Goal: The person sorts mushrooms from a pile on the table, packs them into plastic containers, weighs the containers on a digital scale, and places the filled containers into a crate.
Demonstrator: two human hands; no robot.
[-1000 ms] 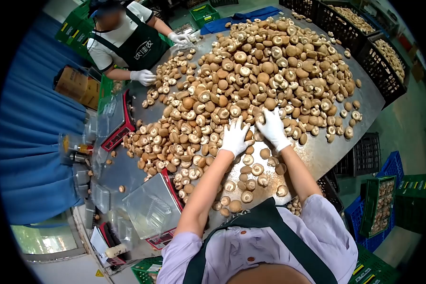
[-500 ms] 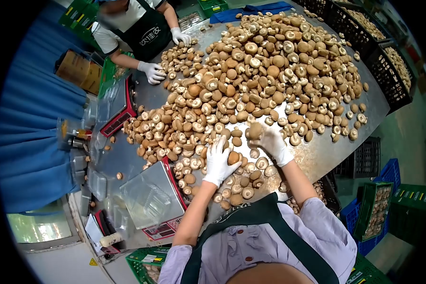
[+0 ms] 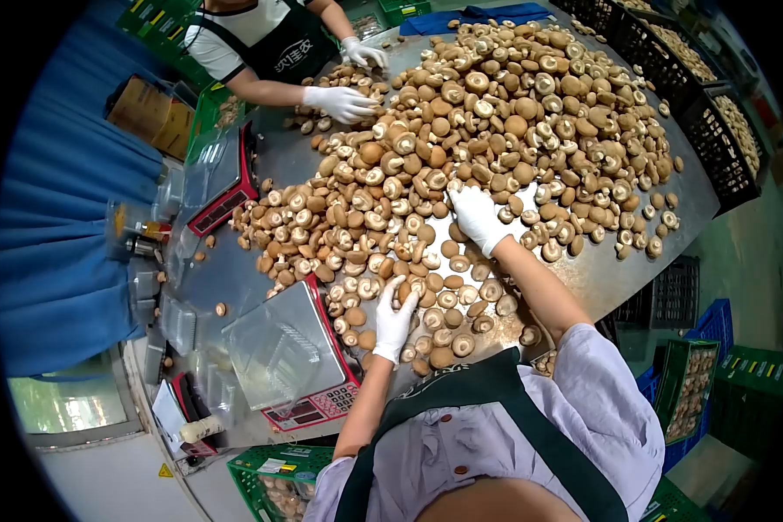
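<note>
Right hand moved outward, left hand bodyward | mushroom heap on tabletop, beyond right fingertips, that hand nearer | left grip parted at loose mushrooms; right grip's contents hidden, cannot tell

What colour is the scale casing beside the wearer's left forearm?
Red. The scale casing shows in the head view, the only one.
</note>
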